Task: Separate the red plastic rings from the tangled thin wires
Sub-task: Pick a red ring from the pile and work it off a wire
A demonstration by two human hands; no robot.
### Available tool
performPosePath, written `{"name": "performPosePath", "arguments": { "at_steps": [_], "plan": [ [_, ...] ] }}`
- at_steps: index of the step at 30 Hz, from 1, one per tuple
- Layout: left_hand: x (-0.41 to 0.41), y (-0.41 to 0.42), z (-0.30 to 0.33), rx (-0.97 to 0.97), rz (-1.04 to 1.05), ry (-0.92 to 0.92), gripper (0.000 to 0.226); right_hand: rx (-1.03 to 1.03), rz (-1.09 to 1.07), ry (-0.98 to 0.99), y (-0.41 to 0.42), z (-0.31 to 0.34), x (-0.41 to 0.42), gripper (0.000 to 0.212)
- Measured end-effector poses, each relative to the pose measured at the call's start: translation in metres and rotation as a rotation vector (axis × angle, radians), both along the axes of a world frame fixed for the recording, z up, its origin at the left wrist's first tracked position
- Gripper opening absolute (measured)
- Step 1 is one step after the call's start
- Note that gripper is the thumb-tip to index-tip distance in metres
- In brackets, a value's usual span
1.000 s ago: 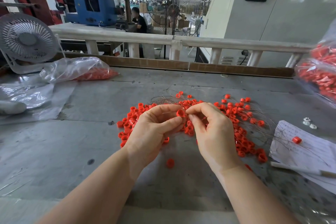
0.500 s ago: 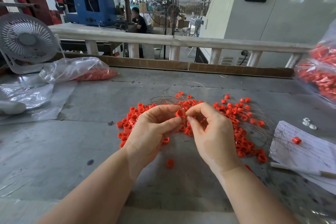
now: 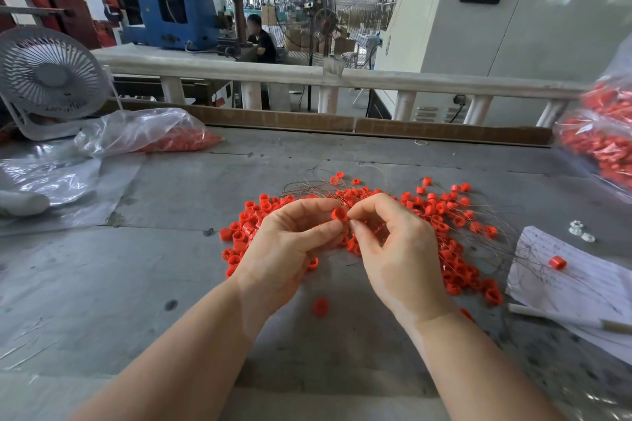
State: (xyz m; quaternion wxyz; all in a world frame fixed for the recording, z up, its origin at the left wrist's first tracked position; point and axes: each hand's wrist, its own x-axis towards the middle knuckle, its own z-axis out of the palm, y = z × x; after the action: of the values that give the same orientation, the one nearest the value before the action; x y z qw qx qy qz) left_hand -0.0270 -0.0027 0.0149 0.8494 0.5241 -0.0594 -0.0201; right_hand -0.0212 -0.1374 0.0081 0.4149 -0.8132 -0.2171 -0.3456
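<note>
Now left hand [image 3: 287,246] pinches small red ring [image 3: 339,214].

Bright daylight from far windows; soft shadows; wide-angle edge distortion, corners blurred

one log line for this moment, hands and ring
left hand: pinches red ring | right hand: fingers pinched beside ring, wire unclear | pile: rings, wires tangled on table

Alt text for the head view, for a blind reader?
A left hand pinches one red plastic ring while the right hand pinches thin wire beside it, above a pile of red plastic rings tangled in thin wires on a grey worktable.
</note>
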Motion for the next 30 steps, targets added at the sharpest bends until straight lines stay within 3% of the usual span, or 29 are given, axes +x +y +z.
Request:
{"name": "performPosePath", "arguments": {
  "at_steps": [8, 30],
  "plan": [
    [0.0007, 0.0022, 0.0045, -0.093, -0.049, 0.133, 0.018, -0.016, -0.03, 0.007, -0.0009, -0.0012, 0.0011, 0.013],
    [0.0028, 0.0025, 0.0042, -0.207, -0.081, 0.173, 0.019, 0.089, 0.031, 0.063, 0.0007, -0.0003, -0.0001, 0.015]
  ]
}}
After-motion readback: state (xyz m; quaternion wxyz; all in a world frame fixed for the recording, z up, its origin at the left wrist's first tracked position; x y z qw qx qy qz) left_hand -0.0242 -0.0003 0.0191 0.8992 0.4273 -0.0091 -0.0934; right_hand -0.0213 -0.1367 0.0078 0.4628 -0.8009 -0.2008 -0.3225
